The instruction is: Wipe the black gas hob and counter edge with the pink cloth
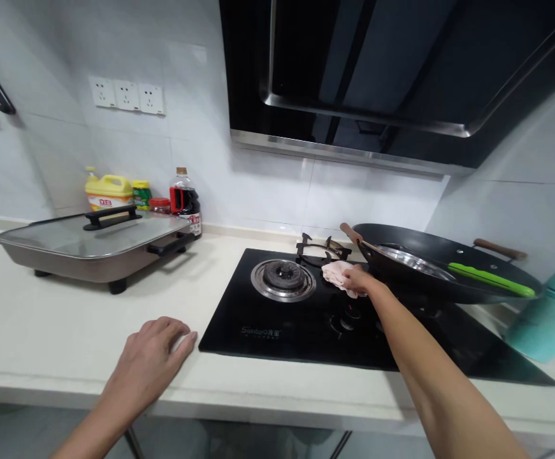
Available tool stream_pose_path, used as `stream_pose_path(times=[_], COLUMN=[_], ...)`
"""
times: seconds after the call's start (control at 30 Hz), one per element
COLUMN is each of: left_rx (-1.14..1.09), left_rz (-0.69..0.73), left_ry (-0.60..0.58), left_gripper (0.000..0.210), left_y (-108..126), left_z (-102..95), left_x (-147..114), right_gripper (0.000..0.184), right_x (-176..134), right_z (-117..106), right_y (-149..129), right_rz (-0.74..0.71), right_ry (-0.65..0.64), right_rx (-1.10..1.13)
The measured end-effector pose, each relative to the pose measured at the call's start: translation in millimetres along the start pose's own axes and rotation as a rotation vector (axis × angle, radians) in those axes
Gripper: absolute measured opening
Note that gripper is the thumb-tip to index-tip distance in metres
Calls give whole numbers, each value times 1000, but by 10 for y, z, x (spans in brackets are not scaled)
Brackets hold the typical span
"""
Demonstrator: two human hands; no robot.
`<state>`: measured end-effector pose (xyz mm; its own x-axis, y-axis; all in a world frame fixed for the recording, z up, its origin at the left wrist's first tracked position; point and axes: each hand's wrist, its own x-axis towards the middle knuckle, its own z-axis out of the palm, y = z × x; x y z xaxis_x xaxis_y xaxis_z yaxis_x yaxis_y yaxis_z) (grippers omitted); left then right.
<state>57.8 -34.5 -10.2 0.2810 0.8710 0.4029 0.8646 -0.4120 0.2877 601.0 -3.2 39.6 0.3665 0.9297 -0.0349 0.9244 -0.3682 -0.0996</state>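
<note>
My right hand (357, 280) grips a pale pink cloth (337, 274) against the black glass gas cooktop (267, 319), between the left burner (283, 275) and the wok (449, 280). The burner's pan support (322, 250) has been lifted off and sits at the back edge of the cooktop. Just below the cloth is a control knob (347, 319). My left hand (155, 350) rests on the white countertop (67, 325) by the cooktop's front left corner, holding nothing, with the thumb apart from the loosely curled fingers.
At left stands a lidded electric pan (100, 245). Behind it are a yellow jug (109, 193) and a dark sauce bottle (186, 201). A green-handled utensil (490, 279) lies in the wok, beside a teal container (547, 319). A range hood (353, 76) overhangs the back.
</note>
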Motion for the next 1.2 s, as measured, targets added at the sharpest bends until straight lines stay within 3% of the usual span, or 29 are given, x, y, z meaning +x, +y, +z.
stream_pose_path(times=[0.2,0.43,0.87,1.03,1.2], left_rx=[2,28,30,29,44], left_rz=[4,10,12,1,7], left_ry=[-2,-4,-20,-4,-18], left_gripper=[44,44,46,45,48], left_y=[24,47,70,79,55], left_z=[-33,-74,-121,-132,-98], left_x=[0,10,31,26,33], right_gripper=[36,29,19,34,34], right_x=[-335,-854,-901,-1059,-1379], right_z=[-78,-111,-99,19,133], right_y=[66,439,629,837,1065], right_rz=[-14,-18,-36,14,69], right_ry=[-49,12,55,70,73], right_rx=[-12,70,164,81,7])
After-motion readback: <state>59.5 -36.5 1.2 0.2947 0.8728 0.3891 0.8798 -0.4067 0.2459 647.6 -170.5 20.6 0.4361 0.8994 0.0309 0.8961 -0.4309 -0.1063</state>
